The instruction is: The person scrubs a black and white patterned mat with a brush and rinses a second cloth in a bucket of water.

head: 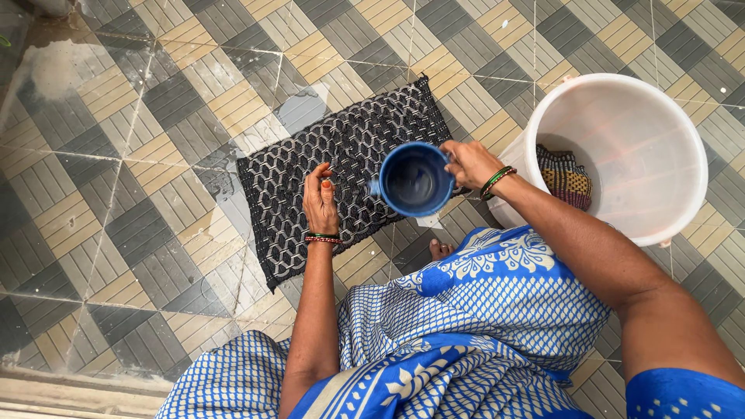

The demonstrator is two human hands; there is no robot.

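A black mat with a white honeycomb pattern lies flat on the wet tiled floor. My left hand rests on its near part, fingers stretched out over the fabric. My right hand grips the rim and handle of a blue plastic mug, which hangs over the mat's right end with its mouth facing up toward the camera. Bangles circle both wrists.
A white plastic bucket stands at the right with a striped cloth at its bottom. A puddle spreads on the grey and tan tiles beside the mat. My blue and white patterned garment fills the foreground.
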